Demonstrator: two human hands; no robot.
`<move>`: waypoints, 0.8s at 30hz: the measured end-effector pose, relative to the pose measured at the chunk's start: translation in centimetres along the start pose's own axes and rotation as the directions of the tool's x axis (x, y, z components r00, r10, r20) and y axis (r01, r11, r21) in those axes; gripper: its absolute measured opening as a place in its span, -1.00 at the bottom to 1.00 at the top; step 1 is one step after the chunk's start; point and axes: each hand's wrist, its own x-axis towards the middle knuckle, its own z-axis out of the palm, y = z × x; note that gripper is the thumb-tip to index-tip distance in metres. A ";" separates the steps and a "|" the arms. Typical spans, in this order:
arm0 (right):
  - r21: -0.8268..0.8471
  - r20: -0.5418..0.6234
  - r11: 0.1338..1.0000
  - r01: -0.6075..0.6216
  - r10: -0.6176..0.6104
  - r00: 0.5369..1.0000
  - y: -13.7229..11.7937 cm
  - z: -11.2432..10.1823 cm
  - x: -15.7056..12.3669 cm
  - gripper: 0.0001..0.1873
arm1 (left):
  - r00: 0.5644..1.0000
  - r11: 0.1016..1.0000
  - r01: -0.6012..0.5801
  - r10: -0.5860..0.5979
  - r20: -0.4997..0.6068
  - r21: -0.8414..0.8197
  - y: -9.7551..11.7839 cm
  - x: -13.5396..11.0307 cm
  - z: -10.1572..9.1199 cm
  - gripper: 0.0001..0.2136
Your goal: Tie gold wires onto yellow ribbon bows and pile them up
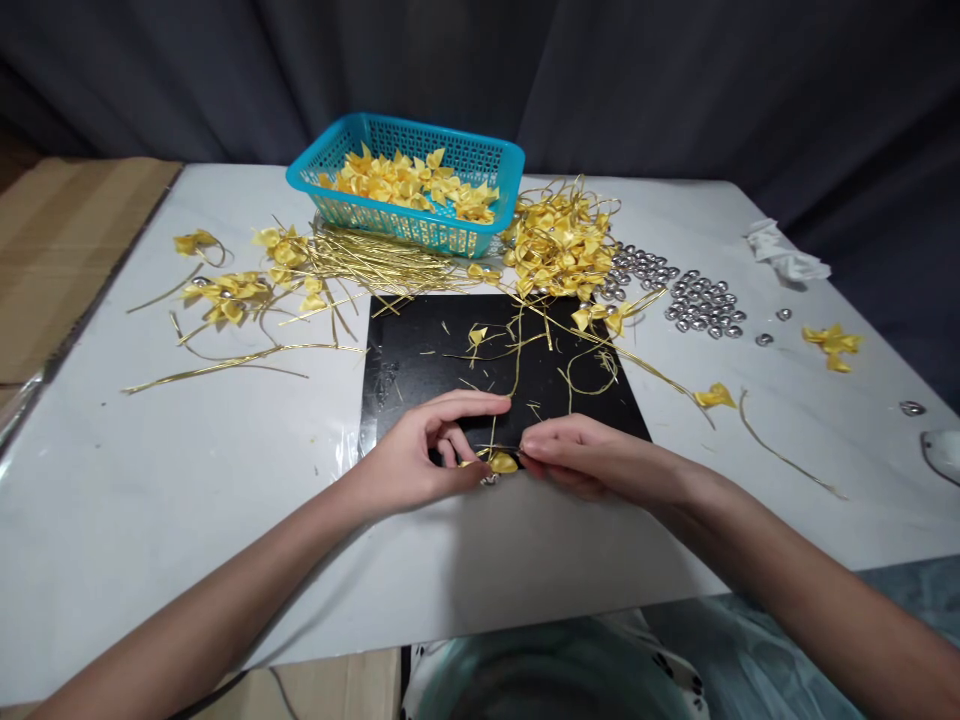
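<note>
My left hand [431, 445] pinches a small yellow ribbon flower [504, 462] near the front edge of a black board [405, 360]. A small silver bead [490, 480] shows beneath the flower, and a gold cord [493, 428] runs up from it past my left index fingertip. To the right, my right hand [577, 455] is closed, its thumb and forefinger gripping a thin strand that stretches across to the flower. The far end of that strand is hidden in the fingers. Cord snippets and a loose yellow bow [478, 336] lie on the board.
Behind the board, a blue basket [300, 178] holds yellow bows beside a bundle of gold cords [382, 262]. Finished-looking flowers [559, 245] are heaped to its right. Silver beads [703, 304] and a crumpled white tissue [787, 255] lie farther right; more flowers [229, 295] sit left.
</note>
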 end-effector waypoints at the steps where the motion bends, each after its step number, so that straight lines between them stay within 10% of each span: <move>1: -0.004 -0.001 1.000 0.000 0.000 1.000 0.0 0.0 0.0 -0.61 | 1.000 1.000 -0.002 0.002 0.000 0.000 0.0 0.0 0.0 -0.57; 24: -0.067 -0.001 0.998 -0.006 0.006 1.000 -0.3 0.2 0.0 -0.58 | 1.000 1.000 0.001 -0.001 0.014 0.018 0.1 0.0 -0.1 -0.58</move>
